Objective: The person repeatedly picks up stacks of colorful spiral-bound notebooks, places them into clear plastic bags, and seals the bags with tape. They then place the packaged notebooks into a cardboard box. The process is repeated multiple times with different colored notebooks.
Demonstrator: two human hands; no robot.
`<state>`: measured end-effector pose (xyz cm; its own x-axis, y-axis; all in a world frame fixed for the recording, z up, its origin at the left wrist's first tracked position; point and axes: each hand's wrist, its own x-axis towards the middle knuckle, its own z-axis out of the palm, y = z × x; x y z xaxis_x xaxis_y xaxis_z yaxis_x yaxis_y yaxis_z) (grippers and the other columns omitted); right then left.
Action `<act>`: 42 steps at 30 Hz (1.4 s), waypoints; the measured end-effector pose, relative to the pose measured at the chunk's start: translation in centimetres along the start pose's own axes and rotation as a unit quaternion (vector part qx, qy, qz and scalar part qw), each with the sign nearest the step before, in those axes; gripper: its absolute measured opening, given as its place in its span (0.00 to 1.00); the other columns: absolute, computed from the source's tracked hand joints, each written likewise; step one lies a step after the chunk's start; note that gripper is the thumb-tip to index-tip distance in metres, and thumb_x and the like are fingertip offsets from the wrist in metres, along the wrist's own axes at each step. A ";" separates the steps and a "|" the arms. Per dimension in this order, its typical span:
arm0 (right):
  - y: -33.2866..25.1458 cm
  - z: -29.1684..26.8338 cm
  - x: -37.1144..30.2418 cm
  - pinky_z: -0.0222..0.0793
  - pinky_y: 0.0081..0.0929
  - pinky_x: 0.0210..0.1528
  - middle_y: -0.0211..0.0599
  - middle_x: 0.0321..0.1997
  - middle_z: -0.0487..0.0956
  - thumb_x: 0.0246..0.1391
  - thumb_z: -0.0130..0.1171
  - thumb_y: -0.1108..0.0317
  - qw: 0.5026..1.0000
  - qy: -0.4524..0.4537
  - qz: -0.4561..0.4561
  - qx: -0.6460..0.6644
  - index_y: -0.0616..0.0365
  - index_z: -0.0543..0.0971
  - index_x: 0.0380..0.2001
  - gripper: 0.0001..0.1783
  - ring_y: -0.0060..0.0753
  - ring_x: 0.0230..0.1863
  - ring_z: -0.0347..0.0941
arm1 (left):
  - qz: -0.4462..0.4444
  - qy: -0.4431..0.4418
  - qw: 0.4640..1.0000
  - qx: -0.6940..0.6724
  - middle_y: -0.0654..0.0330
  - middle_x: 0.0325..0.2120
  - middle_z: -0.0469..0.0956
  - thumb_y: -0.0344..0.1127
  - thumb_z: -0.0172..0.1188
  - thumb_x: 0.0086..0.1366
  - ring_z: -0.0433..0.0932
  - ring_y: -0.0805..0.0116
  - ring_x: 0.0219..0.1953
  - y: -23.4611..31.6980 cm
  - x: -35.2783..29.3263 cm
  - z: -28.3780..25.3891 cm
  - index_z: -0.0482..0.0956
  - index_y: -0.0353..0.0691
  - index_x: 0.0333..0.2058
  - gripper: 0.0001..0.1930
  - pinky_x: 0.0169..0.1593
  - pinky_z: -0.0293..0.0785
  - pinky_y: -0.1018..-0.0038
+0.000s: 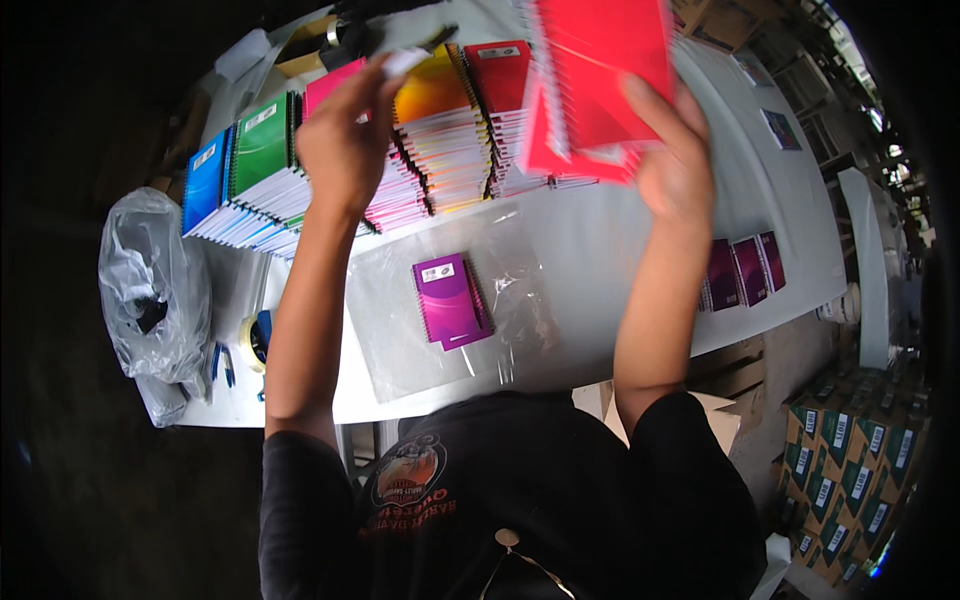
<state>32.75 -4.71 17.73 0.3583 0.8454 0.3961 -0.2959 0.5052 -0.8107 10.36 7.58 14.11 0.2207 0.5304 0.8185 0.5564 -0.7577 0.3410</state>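
Note:
Red spiral notebooks (605,70), at least two overlapping, are gripped in my right hand (675,150), raised above the far side of the table and slightly blurred. My left hand (345,140) is closed, its fingertips pinching a small white slip (406,60) over the stacks. Beneath it stand tall piles of spiral notebooks: blue (205,180), green (262,145), pink (335,85), yellow (435,85) and red (497,65). Nearer to me, purple spiral notebooks (448,300) lie overlapped on a clear plastic sheet or bag (385,345).
Small dark purple notebooks (748,270) sit at the table's right. On the left are a crumpled plastic bag (150,290), a tape roll (252,345) and blue pens (222,365). Stacked cartons (850,470) stand on the floor at right, beyond the white table's edge (790,315).

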 end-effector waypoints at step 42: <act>15.1 -0.8 -16.4 0.70 0.27 0.30 0.35 0.29 0.79 0.58 0.52 0.55 0.895 -0.100 0.406 -0.157 0.61 0.72 0.43 0.19 0.30 0.29 0.75 | -0.086 0.072 0.979 -0.170 0.38 0.37 0.76 0.28 0.48 0.64 0.77 0.47 0.40 5.2 -14.8 -10.4 0.68 0.26 0.46 0.13 0.46 0.73 0.61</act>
<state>23.11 -11.14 -1.33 -0.0372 0.9418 -0.3342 -0.1130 -0.3362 -0.9350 1.60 -8.19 8.54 0.0187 0.6207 0.7838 0.2714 -0.7577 0.5935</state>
